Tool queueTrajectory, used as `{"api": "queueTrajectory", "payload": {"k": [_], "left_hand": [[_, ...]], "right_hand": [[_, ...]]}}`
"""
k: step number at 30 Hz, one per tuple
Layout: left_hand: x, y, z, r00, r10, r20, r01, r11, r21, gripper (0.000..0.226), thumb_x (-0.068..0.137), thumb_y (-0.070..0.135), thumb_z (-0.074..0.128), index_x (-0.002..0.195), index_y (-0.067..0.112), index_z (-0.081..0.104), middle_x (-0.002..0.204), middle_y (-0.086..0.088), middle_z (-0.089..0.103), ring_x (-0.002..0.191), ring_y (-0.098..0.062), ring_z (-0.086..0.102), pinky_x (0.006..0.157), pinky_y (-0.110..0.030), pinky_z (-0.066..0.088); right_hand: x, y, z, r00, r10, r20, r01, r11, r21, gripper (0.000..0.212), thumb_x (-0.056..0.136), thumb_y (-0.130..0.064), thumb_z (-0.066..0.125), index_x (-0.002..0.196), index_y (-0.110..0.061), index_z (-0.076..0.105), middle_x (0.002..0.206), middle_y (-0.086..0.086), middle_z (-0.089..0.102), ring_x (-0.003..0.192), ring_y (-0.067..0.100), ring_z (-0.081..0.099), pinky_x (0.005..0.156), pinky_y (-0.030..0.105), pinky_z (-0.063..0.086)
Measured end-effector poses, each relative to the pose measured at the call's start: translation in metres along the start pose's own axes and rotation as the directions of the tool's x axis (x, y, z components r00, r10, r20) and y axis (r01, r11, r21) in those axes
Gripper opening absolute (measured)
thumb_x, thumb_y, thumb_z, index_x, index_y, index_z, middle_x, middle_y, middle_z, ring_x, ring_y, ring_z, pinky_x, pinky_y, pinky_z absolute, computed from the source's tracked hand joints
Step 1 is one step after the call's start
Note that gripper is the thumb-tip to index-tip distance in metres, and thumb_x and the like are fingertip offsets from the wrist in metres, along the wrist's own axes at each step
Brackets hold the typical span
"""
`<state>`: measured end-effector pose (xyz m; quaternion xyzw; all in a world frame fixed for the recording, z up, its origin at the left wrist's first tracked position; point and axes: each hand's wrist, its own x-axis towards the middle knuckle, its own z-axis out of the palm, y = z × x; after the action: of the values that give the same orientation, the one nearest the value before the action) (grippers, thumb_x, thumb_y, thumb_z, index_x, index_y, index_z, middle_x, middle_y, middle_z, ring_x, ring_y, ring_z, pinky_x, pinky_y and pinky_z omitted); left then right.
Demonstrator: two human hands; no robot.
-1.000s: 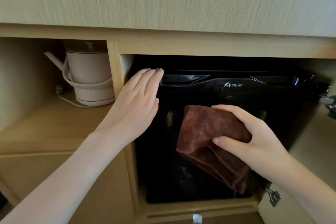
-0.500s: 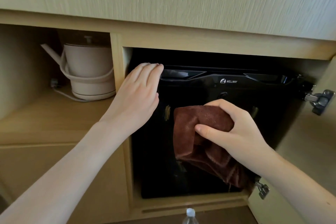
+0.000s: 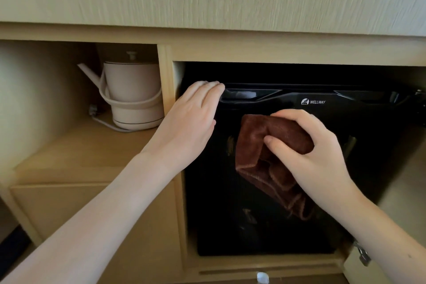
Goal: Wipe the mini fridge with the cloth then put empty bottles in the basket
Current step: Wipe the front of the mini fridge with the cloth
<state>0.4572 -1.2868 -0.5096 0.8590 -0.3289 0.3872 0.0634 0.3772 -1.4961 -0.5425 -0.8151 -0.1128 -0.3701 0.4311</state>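
My right hand (image 3: 318, 159) grips the brown cloth (image 3: 253, 143), pressing it on the black mini fridge (image 3: 265, 233) at centre frame. My left hand (image 3: 189, 127) lies flat on its upper-left corner. Bunched like this, the cloth may only smear, and its hanging tail could slip loose.

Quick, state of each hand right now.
Left hand: open, fingers flat on the mini fridge's top left corner.
Right hand: closed, gripping the brown cloth against the mini fridge.

Two hands (image 3: 186, 127) (image 3: 315, 157), one cloth (image 3: 260, 138), one fridge (image 3: 230, 226), one kettle (image 3: 133, 90).
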Motion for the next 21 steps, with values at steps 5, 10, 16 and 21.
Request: {"api": "queueTrajectory", "payload": {"k": [5,10,16,21], "left_hand": [[0.0,0.0,0.002,1.0,-0.003,-0.001,0.003,1.0,-0.003,0.066,0.082,-0.003,0.073,0.141,-0.007,0.045,0.142,-0.021,0.052,0.134,-0.037,0.046,0.112,-0.034,0.027],[0.0,0.0,0.002,1.0,0.001,0.0,-0.001,1.0,0.005,0.065,0.083,-0.002,0.073,0.141,-0.006,0.045,0.142,-0.021,0.052,0.135,-0.037,0.045,0.113,-0.034,0.026],[-0.001,-0.002,0.006,0.998,0.064,-0.022,-0.061,0.993,0.103,0.062,0.084,0.002,0.07,0.14,-0.01,0.045,0.142,-0.026,0.05,0.135,-0.041,0.045,0.115,-0.044,0.032],[-0.007,-0.009,0.015,0.984,0.164,-0.068,-0.139,0.949,0.282,0.061,0.093,0.019,0.06,0.144,-0.009,0.04,0.149,-0.027,0.042,0.143,-0.039,0.036,0.116,-0.048,0.035]], "right_hand": [[0.002,0.021,0.022,0.974,-0.145,-0.177,0.09,0.954,-0.286,0.032,0.085,-0.026,0.073,0.116,-0.025,0.064,0.106,-0.006,0.052,0.096,0.006,0.053,0.082,0.013,0.043],[0.004,0.037,0.029,0.814,-0.532,-0.234,0.272,0.704,-0.656,0.03,0.093,-0.023,0.069,0.123,-0.016,0.066,0.114,0.021,0.059,0.104,0.034,0.05,0.084,0.046,0.045],[0.007,0.045,0.037,0.699,-0.702,-0.136,0.405,0.546,-0.734,0.023,0.093,-0.013,0.072,0.116,-0.012,0.075,0.103,0.018,0.073,0.098,0.029,0.052,0.078,0.043,0.048],[0.002,0.057,0.036,0.74,-0.67,-0.057,0.473,0.579,-0.664,0.037,0.096,-0.031,0.061,0.123,-0.008,0.07,0.121,0.017,0.069,0.102,0.031,0.052,0.085,0.045,0.045]]}}
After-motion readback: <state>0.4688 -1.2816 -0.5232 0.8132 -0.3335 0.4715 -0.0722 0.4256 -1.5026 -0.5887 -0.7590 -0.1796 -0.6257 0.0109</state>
